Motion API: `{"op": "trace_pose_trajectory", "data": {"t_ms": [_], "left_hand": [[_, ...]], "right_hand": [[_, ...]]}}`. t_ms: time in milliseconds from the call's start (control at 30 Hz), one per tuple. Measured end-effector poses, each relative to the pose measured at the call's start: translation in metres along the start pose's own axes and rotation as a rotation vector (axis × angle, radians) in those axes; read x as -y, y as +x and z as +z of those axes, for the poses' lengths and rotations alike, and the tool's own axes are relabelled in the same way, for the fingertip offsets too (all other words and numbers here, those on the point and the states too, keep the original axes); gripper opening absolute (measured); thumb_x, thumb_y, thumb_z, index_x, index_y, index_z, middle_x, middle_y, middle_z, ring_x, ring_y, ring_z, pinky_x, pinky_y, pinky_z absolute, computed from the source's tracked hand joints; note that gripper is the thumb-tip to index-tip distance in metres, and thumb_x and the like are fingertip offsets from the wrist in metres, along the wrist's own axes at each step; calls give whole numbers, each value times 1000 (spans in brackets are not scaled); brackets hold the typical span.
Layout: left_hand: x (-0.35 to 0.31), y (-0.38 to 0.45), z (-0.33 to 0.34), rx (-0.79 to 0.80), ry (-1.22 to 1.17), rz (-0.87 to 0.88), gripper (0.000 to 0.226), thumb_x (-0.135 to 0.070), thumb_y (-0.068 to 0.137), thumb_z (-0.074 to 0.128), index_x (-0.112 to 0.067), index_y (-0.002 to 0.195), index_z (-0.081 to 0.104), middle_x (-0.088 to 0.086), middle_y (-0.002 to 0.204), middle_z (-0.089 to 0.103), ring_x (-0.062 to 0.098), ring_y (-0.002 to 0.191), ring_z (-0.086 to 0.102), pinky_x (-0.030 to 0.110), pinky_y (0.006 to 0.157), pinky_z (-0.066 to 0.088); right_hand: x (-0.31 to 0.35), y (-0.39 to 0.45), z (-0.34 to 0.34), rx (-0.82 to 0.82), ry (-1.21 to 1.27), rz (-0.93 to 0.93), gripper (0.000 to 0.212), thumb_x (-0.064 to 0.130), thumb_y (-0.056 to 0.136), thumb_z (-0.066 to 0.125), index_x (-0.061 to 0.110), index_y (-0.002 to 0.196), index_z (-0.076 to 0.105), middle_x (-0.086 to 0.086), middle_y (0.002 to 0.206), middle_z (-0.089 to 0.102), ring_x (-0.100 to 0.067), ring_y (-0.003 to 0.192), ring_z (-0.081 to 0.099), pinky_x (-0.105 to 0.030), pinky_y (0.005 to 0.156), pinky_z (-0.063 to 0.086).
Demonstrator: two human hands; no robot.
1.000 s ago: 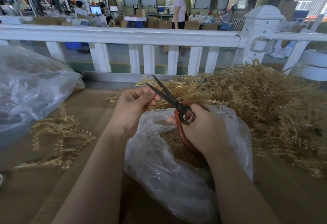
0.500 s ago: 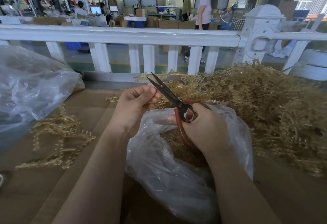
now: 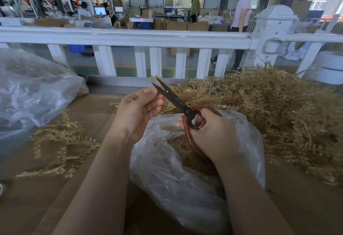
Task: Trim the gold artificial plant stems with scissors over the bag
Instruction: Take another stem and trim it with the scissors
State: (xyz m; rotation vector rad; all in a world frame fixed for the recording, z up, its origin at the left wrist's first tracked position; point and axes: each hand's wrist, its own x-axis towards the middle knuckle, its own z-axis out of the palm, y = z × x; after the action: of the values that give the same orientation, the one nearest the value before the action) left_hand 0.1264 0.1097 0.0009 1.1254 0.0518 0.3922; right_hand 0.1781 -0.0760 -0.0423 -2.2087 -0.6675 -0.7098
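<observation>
Left forearm reaching up from the lower edge, wrist slightly bent, palm turned toward the camera. Left hand (image 3: 138,108) raised above the brown desk (image 3: 27,197), fingers curled, thumb and forefinger pinched together right against the lower blade near its tip; a gold stem (image 3: 167,107) showing just under the fingers, though whether actually gripped cannot be told.

Right forearm coming in from the lower right, crossing over the clear plastic bag (image 3: 176,179). Right hand (image 3: 213,134) wrapped around the red looped handles of the scissors (image 3: 178,103), fingers through and around the loops, back of the hand facing up. Dark blades pointing up and to the left, parted a little at the tips, held above the bag's open mouth.

Bag lying on the desk directly below both hands, mouth open upward, gold trimmings visible inside beneath the right wrist.

Large heap of gold artificial stems (image 3: 278,116) piled on the desk to the right and behind the bag, touching its far side. Smaller scatter of gold stems (image 3: 57,147) lying flat on the desk to the left, well apart from the bag. Second crumpled clear bag (image 3: 33,93) at far left. White railing (image 3: 130,37) running across behind the desk, two people standing beyond it.
</observation>
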Motion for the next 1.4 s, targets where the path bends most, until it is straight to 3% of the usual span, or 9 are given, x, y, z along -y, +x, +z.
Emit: {"op": "trace_pose_trajectory", "data": {"t_ms": [167,333,467,567,667,800,1000,1400], "left_hand": [[1,0,2,46,18,-23,9,-11,86,67,-6,82,74,6,72,70,11,65,65,19,64,56],[8,5,4,4,81,61,35,-4,97,56,-14,68,74,2,63,63,9,58,55,19,61,50],[11,6,2,35,92,114,24,-7,100,54,-5,80,67,1,62,59,9,58,52,20,62,48],[11,5,3,82,95,113,29,-8,99,55,-11,75,71,2,60,58,12,60,51,20,64,49],[9,2,4,143,112,106,36,-9,100,54,-17,71,74,2,62,57,13,63,51,21,66,48],[7,-2,6,175,77,81,21,-13,93,58,-11,79,73,2,63,59,10,62,54,18,64,49],[11,-2,9,189,123,52,18,-6,99,50,-4,91,66,4,70,60,9,65,56,17,66,50],[9,1,2,214,127,60,7,-4,93,57,-6,95,63,6,81,68,13,73,66,22,72,53]], "right_hand": [[0,0,-1,10,16,-1,75,87,70,43,14,64,55,10,59,53,-10,57,53,-28,52,47],[-1,-1,-3,65,48,41,58,82,72,55,25,77,65,14,66,62,-3,68,59,-26,61,52],[1,-1,-4,105,56,23,49,81,72,56,35,87,62,20,71,59,1,71,56,-19,62,48],[0,-2,-5,103,29,1,52,81,74,56,33,91,65,21,71,58,0,70,54,-17,60,45],[1,-1,-6,100,6,-9,51,81,76,56,33,91,64,22,69,55,0,70,51,-13,58,38],[2,-2,-6,83,-3,-3,52,80,75,57,29,84,63,16,68,58,-1,66,53,-17,56,43],[7,-2,-7,45,50,26,38,78,72,61,43,77,48,22,62,51,8,62,49,-17,53,41],[2,-1,-5,54,32,46,63,86,68,49,24,69,56,14,61,54,-2,58,53,-27,53,50]]}}
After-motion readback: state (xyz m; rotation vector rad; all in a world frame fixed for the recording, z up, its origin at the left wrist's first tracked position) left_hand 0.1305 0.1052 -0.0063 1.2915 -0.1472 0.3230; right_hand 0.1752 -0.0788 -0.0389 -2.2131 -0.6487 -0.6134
